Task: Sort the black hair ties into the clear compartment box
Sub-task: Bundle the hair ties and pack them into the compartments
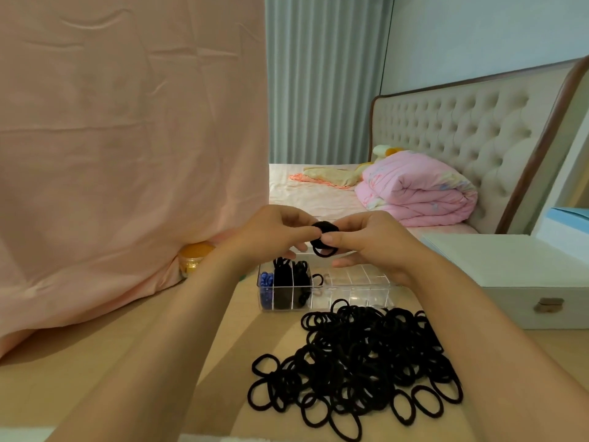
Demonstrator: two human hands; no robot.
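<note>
A big heap of black hair ties point(360, 362) lies on the wooden table in front of me. Behind it stands the clear compartment box point(357, 282); its left compartments hold blue ties point(266, 282) and black ties point(291, 279), while the right ones look bare. Above the box, my left hand point(274, 232) and my right hand point(369, 240) together pinch a small bunch of black hair ties point(323, 239) between thumbs and fingertips.
A pink cloth point(127, 138) hangs at the left, with a small yellow-lidded jar point(192, 255) at its foot. A white case with a latch point(522, 275) sits to the right of the box. A bed with a pink quilt point(417, 189) lies beyond.
</note>
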